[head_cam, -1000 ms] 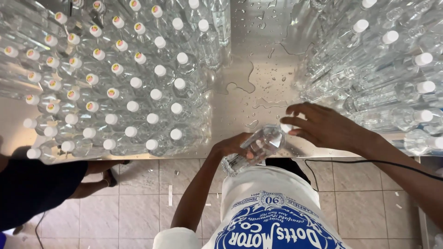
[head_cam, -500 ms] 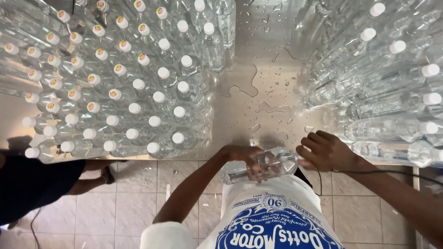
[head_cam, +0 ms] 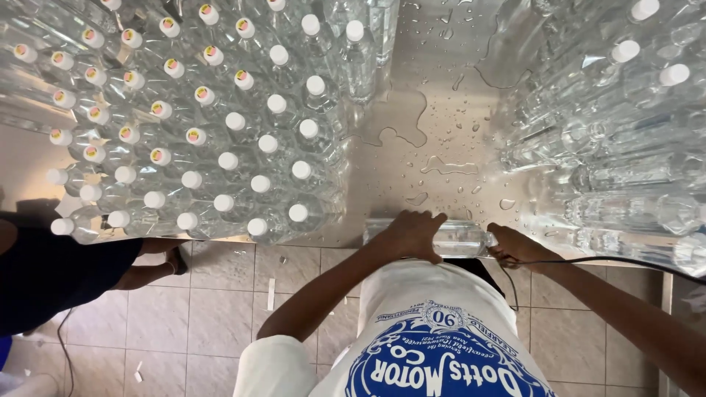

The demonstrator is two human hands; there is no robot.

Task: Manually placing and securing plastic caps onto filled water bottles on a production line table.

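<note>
**Wet bottle, both hands on it**

So I've got one clear plastic bottle (head_cam: pixel 460 239) lying sideways at the near edge of the steel table (head_cam: pixel 434 95), right in front of my stomach. My left hand (head_cam: pixel 413 234) is laid over its middle, fingers curled down and wrapped around the barrel. My right hand (head_cam: pixel 518 246) is at the cap end — looks like the fingertips are pinched around the neck, though I can't see the cap itself.

Handling-wise, I'd guess it's full, so it has some weight, and thin walls like this give when squeezed. The table has puddles and droplets (head_cam: pixel 441 165) all over it, so the bottle is probably slick — gripping the barrel plus the neck seems the safest hold.

No labels on anything that I can spot. To my left stands a big block of upright bottles (head_cam: pixel 198 132), white caps nearer me, caps with a yellow-red dot farther off. On the right, a pile of bottles lying down (head_cam: pixel 618 147), white caps too.
</note>
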